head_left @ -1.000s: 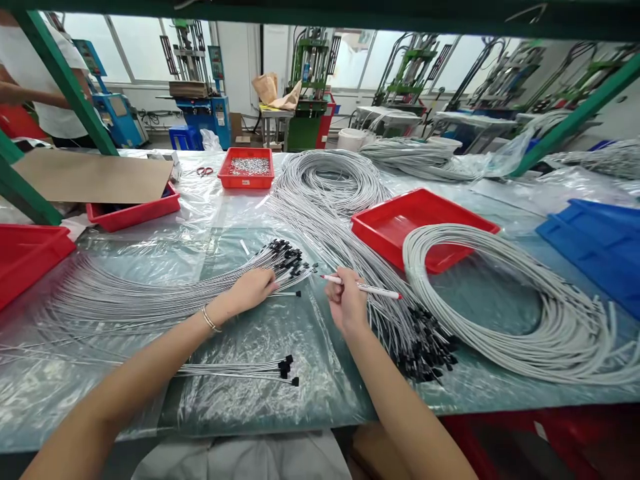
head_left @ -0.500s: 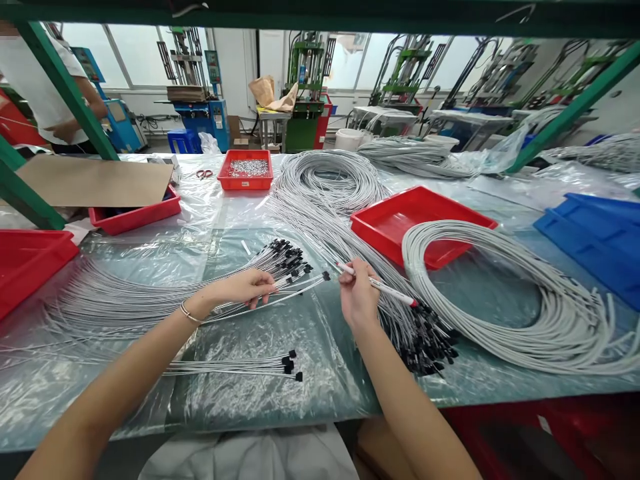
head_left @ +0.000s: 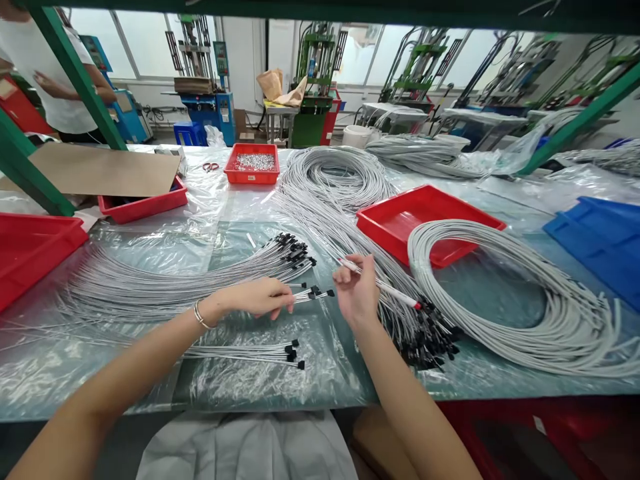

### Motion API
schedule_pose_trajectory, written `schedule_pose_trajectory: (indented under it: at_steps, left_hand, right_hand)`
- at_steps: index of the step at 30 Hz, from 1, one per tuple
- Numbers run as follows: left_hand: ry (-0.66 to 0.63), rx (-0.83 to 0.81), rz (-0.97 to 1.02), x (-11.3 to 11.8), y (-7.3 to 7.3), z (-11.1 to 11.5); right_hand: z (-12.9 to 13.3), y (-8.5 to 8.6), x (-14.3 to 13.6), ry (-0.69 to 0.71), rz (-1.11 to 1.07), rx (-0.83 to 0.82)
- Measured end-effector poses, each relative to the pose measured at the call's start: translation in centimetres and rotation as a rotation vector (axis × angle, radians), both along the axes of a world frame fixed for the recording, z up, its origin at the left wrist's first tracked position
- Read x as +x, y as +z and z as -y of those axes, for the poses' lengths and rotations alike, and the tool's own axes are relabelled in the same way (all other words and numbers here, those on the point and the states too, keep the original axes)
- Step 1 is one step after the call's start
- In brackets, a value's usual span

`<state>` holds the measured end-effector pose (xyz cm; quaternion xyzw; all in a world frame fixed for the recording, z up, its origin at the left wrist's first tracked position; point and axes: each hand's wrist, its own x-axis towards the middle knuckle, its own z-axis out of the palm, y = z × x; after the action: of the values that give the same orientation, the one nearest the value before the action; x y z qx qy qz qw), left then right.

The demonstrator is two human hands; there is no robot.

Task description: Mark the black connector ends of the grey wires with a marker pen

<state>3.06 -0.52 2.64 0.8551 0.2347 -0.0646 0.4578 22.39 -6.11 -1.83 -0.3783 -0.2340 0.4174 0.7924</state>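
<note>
My left hand (head_left: 261, 297) is closed around a few thin grey cables (head_left: 304, 296), whose black connectors stick out to the right of the fingertips. My right hand (head_left: 361, 292) grips a white pen (head_left: 400, 295) with red ends, slanting down to the right across the hand. Behind my left hand lies a curved bundle of grey cables (head_left: 165, 283) with black connectors at its right end. A smaller group of cables (head_left: 245, 351) rests nearer the table's front edge. Beside my right hand, a thick cable bundle (head_left: 320, 217) ends in a dense cluster of black connectors (head_left: 425, 340).
At right a loose grey cable coil (head_left: 560, 320) overlaps a red tray (head_left: 385, 217), with blue bins (head_left: 595, 243) beyond. A small red tray (head_left: 251, 177) of metal bits and scissors (head_left: 211, 167) sit at the back. A green post (head_left: 75, 80) rises at left, near a standing person.
My left hand has moved right and toward me, drawing the held cables away from the curved bundle. The fingers of my right hand have shifted, the pen still in it.
</note>
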Motion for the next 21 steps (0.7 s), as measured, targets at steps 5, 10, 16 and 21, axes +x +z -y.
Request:
schedule_pose_trajectory:
  at_steps: [5,10,16,21]
  left_hand:
    - [-0.010,-0.127,0.063,2.3,-1.9,1.3]
    - [0.126,-0.197,0.137,2.3,-1.8,1.2]
    - [0.290,-0.088,0.175,0.6,-1.1,0.3]
    - [0.314,-0.053,0.171,0.0,-1.4,-0.1]
  right_hand:
    - [0.8,-0.3,-2.8,0.246,0.242,-0.053]
    - [0.7,-0.2,-1.9,0.061,0.206,-0.068]
    - [0.5,-0.5,-1.1,0.239,0.513,-0.255]
    - [0.7,-0.2,-2.0,0.438,0.501,-0.263]
